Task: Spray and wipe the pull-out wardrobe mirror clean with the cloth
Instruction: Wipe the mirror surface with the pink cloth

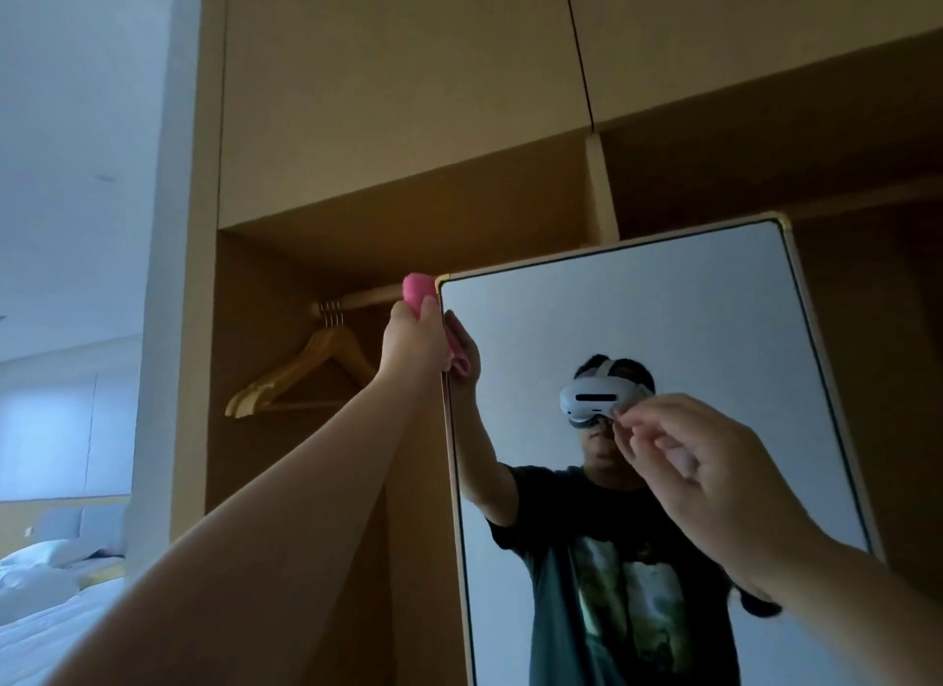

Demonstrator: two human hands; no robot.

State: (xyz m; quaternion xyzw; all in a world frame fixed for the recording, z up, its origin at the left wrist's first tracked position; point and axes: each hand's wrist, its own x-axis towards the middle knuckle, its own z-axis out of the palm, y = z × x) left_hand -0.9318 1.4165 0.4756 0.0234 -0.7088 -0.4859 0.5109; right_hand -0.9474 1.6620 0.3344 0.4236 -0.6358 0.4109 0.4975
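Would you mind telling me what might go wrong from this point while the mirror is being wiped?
1. The left hand grips the pink cloth right at a top corner of the mirror, so bare fingers could smear the glass.
2. The right hand hovers bare in front of the glass and may leave fingerprints.
3. The wooden hangers hang just beside the left arm; a wide stroke could knock them.
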